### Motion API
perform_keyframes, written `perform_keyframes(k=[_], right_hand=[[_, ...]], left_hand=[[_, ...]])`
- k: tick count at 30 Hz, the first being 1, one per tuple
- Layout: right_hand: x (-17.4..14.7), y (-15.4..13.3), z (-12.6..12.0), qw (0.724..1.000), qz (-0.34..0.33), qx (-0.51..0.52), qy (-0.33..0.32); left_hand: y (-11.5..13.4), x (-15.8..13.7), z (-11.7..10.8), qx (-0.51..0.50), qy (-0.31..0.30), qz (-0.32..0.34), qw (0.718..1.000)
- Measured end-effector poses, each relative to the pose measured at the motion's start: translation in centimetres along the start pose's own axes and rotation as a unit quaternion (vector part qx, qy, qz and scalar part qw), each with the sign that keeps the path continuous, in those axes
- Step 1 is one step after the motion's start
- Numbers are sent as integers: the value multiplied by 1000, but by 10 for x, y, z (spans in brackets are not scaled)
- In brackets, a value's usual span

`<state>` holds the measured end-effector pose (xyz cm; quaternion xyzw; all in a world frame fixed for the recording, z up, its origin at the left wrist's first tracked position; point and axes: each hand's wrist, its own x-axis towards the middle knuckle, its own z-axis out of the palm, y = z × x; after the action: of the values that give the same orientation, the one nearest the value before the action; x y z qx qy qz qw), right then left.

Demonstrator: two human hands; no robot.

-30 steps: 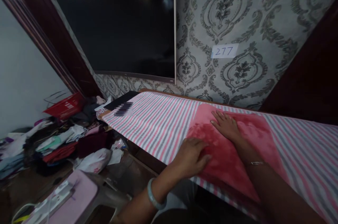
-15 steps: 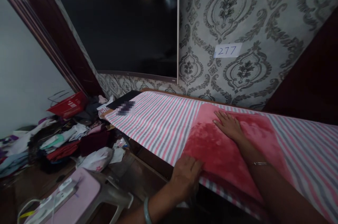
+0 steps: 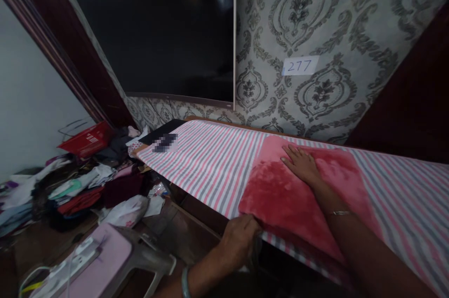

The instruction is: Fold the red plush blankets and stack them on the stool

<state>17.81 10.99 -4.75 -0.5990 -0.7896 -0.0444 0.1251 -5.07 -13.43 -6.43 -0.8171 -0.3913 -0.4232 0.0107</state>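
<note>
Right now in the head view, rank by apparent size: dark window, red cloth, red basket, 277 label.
1. dark window
2. red cloth
3. red basket
4. 277 label
The cloth lies much nearer the camera, so only apparent size is ranked.

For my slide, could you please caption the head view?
Right hand flat on a red plush cloth; left hand at its near edge, atop a striped sheet.

A clothes heap (image 3: 73, 190) and red basket (image 3: 86, 139) lie to my far left; a "277" label (image 3: 300, 65) hangs on the wallpaper.
</note>
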Motion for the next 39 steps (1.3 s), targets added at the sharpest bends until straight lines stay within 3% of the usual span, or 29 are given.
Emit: perform_keyframes(k=[3,7,15,18,21,24,26,29,34,39], right_hand=[[-3,-3,-9,1000,7,3,-8],[-5,-5,-20,999,15,17,-23],[-3,-6,-32,996,24,78,-43],[-10,-10,-51,991,23,129,9],[-51,-28,-75,968,-26,220,114],[-123,-60,-89,933,-123,301,156],[-171,-83,-86,911,-169,343,155],[-211,-108,-65,910,-165,364,111],[-210,-120,-31,901,-132,388,143],[-211,-119,-26,874,-104,429,202]], left_hand=[[1,0,-13,-84,-26,-44,995],[3,9,-19,-144,5,-89,986],[13,14,-13,-176,26,-78,981],[11,11,-13,-174,27,-84,981],[11,10,-11,-172,40,-94,980],[11,9,-9,-166,41,-98,980],[11,8,-8,-162,37,-94,982],[12,8,-6,-159,39,-87,983],[14,10,-6,-131,26,-68,989],[11,11,-11,-64,61,-43,995]])
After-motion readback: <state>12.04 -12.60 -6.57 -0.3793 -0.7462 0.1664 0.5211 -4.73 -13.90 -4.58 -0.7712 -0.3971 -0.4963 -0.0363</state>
